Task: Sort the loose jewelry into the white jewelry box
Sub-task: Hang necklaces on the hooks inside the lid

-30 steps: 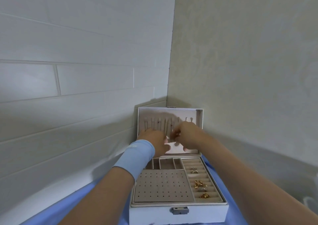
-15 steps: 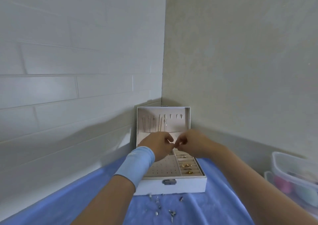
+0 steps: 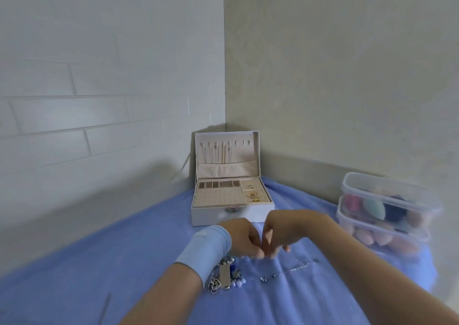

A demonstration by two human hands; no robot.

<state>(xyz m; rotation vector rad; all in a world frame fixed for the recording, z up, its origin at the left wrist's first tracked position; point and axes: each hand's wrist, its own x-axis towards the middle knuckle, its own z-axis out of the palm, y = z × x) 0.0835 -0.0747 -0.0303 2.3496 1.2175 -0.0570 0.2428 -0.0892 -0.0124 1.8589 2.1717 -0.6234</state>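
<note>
The white jewelry box (image 3: 258,214) stands open at the far corner of the blue cloth (image 3: 119,262). Thin necklaces (image 3: 218,152) hang in its lid and gold rings (image 3: 253,195) sit in the right-hand rolls. My left hand (image 3: 244,239), with a light blue wristband, and my right hand (image 3: 279,234) meet fingertip to fingertip just above the cloth in front of the box. Their fingers curl downward and are blurred, so what they pinch is hidden. A heap of silver and blue loose jewelry (image 3: 227,275) lies under my left wrist. A silver chain (image 3: 290,271) stretches to its right.
Two stacked clear plastic containers (image 3: 387,215) with coloured sponges stand at the right on the cloth. Walls close in behind and to the left of the box. A thin pin-like piece (image 3: 104,308) lies on the cloth at the lower left.
Both hands came down and toward me from the box lid to the cloth in front of the box. The view pulled back, so the loose jewelry and the containers show.
</note>
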